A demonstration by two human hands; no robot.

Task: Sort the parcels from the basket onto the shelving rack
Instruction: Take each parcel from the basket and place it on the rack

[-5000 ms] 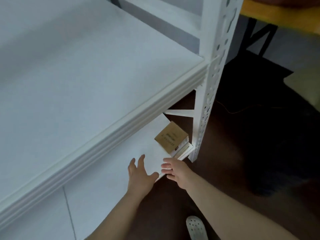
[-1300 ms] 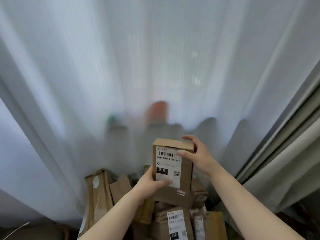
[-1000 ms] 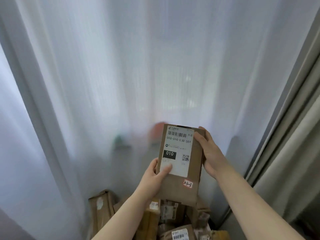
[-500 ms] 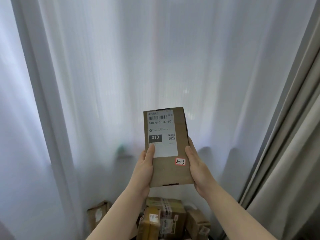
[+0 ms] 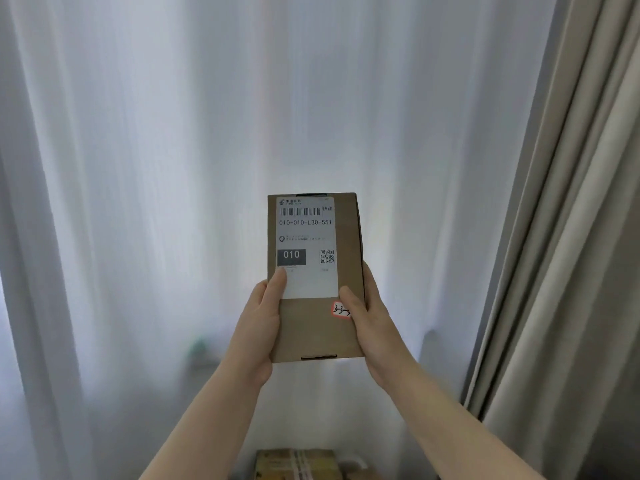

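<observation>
A flat brown cardboard parcel (image 5: 313, 327) is held upright at chest height, its face toward me. It carries a white shipping label reading 010-010-L30-551 with a dark 010 block, and a small red-edged sticker with handwriting. My left hand (image 5: 258, 327) grips its lower left edge, thumb on the label. My right hand (image 5: 369, 323) grips the lower right edge, thumb partly over the sticker. The tops of other brown parcels (image 5: 298, 464) show at the bottom edge. The basket and the shelving rack are out of view.
A sheer white curtain (image 5: 173, 168) fills the background, lit from behind. A heavier beige curtain (image 5: 571, 237) hangs along the right side.
Both hands lifted the parcel out of the pile and turned it label-up toward me. The view rose with it, so the pile of parcels has sunk to the bottom edge.
</observation>
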